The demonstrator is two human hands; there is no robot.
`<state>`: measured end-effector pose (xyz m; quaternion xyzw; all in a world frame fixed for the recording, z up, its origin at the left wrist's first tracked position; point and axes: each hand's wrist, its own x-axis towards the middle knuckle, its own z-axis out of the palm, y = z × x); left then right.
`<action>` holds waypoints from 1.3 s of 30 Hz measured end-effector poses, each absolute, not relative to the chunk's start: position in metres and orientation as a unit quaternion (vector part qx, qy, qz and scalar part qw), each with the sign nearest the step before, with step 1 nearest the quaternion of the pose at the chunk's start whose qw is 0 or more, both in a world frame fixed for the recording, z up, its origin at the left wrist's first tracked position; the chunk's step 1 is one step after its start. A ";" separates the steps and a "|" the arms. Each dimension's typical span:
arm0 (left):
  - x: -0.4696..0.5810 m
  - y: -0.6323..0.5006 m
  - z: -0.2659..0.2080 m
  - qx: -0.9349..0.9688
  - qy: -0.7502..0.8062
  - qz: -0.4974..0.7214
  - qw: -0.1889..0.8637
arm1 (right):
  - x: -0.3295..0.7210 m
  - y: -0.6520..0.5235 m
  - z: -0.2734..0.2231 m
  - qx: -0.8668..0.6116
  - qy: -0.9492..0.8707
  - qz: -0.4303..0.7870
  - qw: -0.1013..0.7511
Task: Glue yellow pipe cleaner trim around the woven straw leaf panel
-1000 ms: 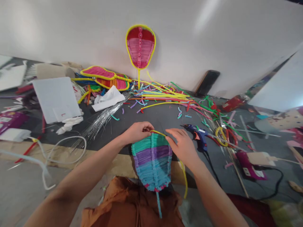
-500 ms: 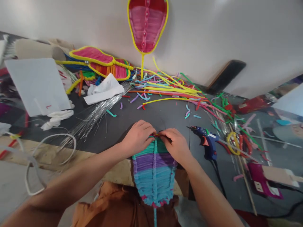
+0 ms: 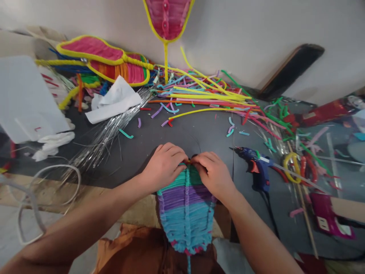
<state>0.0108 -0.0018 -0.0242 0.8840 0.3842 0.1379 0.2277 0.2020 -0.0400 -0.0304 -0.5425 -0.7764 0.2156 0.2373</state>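
A wing-shaped panel of wound pipe cleaners [image 3: 186, 209], banded in green, purple and light blue, lies from my lap up over the table's front edge. A lengthwise rib runs down its middle, and a blue stem sticks out of the near end. My left hand [image 3: 165, 166] pinches the panel's far end at the left of that rib. My right hand [image 3: 212, 173] pinches the same end from the right. Between the fingertips shows a small bit of red and yellow; the fingers hide the rest of it.
A blue glue gun [image 3: 255, 165] lies right of my hand, with scissors [image 3: 292, 167] beyond. Loose pipe cleaners [image 3: 205, 97] and metal wires [image 3: 105, 129] spread across the back. Yellow-edged pink pieces [image 3: 91, 49] rest at back left. A white cable [image 3: 54, 167] loops at left.
The camera view has shifted slightly, so the wall and table things sit a little higher and farther outward. Both hands keep their pinch at the panel's far end.
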 end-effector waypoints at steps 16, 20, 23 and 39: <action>0.009 -0.001 -0.030 0.915 0.313 0.182 0.179 | 0.216 -0.045 -0.024 -0.556 -0.789 0.168 0.203; 0.009 -0.003 -0.029 0.937 0.275 0.169 0.134 | 0.217 -0.045 -0.023 -0.556 -0.788 0.177 0.198; 0.009 -0.006 -0.027 0.950 0.258 0.141 0.105 | 0.216 -0.044 -0.023 -0.559 -0.786 0.185 0.188; 0.017 -0.012 -0.021 0.952 0.283 0.099 0.060 | 0.230 -0.056 0.003 -0.619 -0.762 0.189 0.015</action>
